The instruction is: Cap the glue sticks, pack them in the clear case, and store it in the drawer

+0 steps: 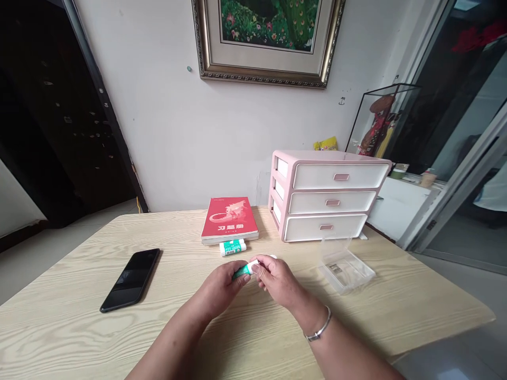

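Note:
Just past the middle of the table, both my hands hold a green-and-white glue stick (pixel 243 271). My left hand (pixel 221 285) is closed around its green body. The fingers of my right hand (pixel 277 279) pinch its white end, and a small white tip shows beyond them. Part of the stick is hidden by my fingers. A second green-and-white glue stick (pixel 233 247) lies in front of the red book (pixel 229 219), a little beyond my left hand. To the right of my right hand stands a clear plastic box (pixel 346 274) with its lid raised.
A black phone (pixel 130 279) lies on the wooden table (pixel 59 327) at the left. The pink and white drawer unit (pixel 328 200), its drawers closed, stands at the back right. A framed picture (pixel 269 76) hangs on the wall behind.

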### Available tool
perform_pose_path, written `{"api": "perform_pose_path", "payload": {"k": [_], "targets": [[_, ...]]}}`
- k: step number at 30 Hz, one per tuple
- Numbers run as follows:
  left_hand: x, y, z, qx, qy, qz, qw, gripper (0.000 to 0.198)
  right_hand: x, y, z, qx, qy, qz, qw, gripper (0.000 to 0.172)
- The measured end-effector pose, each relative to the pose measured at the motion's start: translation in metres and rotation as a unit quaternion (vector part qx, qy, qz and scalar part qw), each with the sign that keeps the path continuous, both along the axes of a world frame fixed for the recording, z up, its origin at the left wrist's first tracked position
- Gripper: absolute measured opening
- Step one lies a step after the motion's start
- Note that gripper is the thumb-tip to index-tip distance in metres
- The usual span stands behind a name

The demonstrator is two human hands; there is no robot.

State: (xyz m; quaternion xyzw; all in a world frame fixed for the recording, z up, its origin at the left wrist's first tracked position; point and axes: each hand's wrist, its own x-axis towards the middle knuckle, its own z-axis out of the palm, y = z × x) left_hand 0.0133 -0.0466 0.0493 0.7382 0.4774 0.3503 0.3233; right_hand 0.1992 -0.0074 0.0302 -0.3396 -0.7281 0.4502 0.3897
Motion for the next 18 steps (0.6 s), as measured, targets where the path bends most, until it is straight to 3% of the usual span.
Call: {"api": "perform_pose_path", "payload": {"k": [3,11,14,18], "targets": [[0.003,0.000,0.000,0.006,0.009,0.010,1.000,0.035,-0.001,0.002,-0.003,-0.017,0.008,-0.012,1.000,0.038],[-0.014,0.000,0.001,-0.131,-0.075,-0.059,0.987,0.038,0.004,0.000,0.002,0.035,0.038,0.047,0.998,0.037],[-0.009,0.000,0.001,-0.092,-0.057,-0.050,0.993,0.037,0.002,0.002,0.000,0.046,0.019,0.028,0.998,0.033],[0.003,0.001,-0.001,0.019,0.008,0.007,1.000,0.029,-0.002,0.006,-0.008,-0.013,0.039,-0.015,0.999,0.037]]}}
